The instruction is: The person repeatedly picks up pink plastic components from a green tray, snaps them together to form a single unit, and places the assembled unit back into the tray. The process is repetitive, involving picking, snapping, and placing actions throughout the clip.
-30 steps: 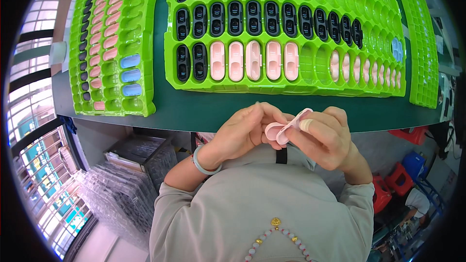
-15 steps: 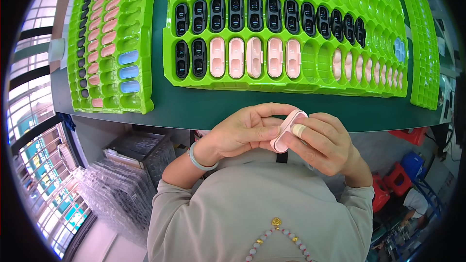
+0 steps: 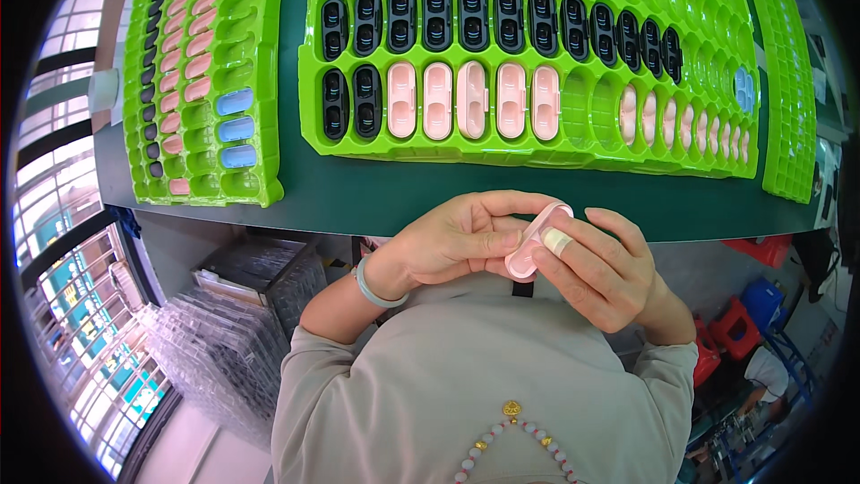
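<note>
In front of my body I hold a small pink oval case part (image 3: pixel 520 263), tilted, with two rounded hollows; it looks like an earbud charging case piece. My left hand (image 3: pixel 457 240) grips its left side between thumb and fingers. Fingertips of my right hand (image 3: pixel 602 273), one wrapped in a pale bandage, press on its inner face and partly hide it. Beyond the hands lies a green tray (image 3: pixel 448 151) with rows of black cases (image 3: pixel 436 18) and pink cases (image 3: pixel 438 100), plus narrower pink pieces (image 3: pixel 649 116) to the right.
Another green tray (image 3: pixel 270 181) at the left holds black, pink and blue pieces (image 3: pixel 238 130). At the far right stands a third green tray (image 3: pixel 790 148). All rest on a dark green table (image 3: pixel 358 184). Clear plastic-wrapped stacks (image 3: pixel 224 354) are at lower left, red stools (image 3: pixel 735 328) at lower right.
My right index finger has lifted slightly away from the pink case part, while the other fingertips stay on it. My left hand keeps its grip. The view has shifted slightly.
</note>
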A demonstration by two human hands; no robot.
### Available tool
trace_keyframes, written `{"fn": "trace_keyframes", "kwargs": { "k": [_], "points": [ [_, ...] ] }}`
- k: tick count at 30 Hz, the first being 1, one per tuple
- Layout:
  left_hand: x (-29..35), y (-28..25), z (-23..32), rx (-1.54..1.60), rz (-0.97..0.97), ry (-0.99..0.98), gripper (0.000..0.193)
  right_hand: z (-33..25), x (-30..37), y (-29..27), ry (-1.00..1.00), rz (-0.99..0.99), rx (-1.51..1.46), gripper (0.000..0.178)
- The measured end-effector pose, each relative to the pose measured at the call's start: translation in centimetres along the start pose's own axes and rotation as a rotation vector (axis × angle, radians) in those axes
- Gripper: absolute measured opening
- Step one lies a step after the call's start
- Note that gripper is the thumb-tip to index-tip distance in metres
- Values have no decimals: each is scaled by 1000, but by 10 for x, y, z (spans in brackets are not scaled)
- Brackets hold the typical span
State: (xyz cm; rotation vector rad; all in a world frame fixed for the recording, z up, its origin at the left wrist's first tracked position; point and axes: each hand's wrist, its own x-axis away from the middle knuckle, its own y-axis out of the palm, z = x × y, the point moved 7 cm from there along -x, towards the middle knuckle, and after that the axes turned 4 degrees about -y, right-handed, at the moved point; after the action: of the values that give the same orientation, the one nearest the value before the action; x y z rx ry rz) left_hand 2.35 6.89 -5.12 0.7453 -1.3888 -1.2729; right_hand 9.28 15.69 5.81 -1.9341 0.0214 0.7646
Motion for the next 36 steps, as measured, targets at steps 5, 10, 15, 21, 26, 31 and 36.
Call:
{"fn": "trace_keyframes", "kwargs": {
  "k": [5, 10, 15, 21, 26, 31, 36],
  "points": [
    [-3, 2, -3, 28, -28, -25, 55, 6, -6, -6, -1, -79, -29, 22],
    [-2, -3, -10, 1, 3, -92, 54, 13, -15, -3, -3, -279, -193, 25],
    [-2, 1, -9, -9, 40, -100, 54, 14, -18, -9, -50, -248, -260, 25],
    [-2, 0, -8, 20, 6, -103, 57, 11, -12, -5, -87, -116, -186, 25],
    [-2, 1, -4, 7, 0, -102, 59, 9, -5, 1, -82, -99, -130, 25],
    [-3, -2, -5, -24, 7, -86, 60, 7, 0, 2, -89, -161, -72, 22],
    [0, 7, 4, -234, 128, 13, 53, 6, 4, 6, -124, -171, 34, 18]
  ]
}}
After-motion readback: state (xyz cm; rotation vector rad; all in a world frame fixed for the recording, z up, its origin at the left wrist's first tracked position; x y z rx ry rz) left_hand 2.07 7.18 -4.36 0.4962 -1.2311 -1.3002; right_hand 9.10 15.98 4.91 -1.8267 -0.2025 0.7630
